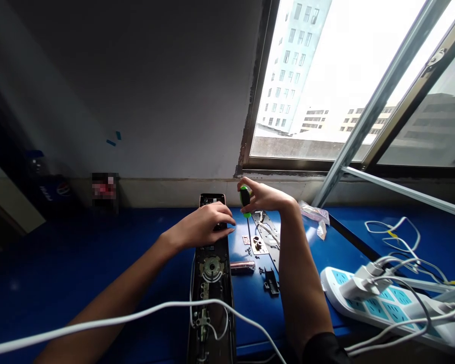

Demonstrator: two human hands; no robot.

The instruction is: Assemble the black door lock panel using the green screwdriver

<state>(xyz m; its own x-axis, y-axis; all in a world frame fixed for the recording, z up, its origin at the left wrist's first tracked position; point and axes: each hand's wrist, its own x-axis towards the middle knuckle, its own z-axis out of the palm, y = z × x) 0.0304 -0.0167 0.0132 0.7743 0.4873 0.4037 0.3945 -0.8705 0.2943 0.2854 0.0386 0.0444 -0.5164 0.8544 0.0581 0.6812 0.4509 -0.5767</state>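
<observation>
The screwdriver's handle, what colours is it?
The handle is black and bright green. It shows best in the head view, in the right hand.

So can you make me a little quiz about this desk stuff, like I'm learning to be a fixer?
1. True or false: the right hand holds a green and black screwdriver.
2. What colour is the table? a) red b) blue c) yellow
3. Fill in the missing word: the white power strip is near the ____ side of the picture, not the left.

Key: 1. true; 2. b; 3. right
</observation>
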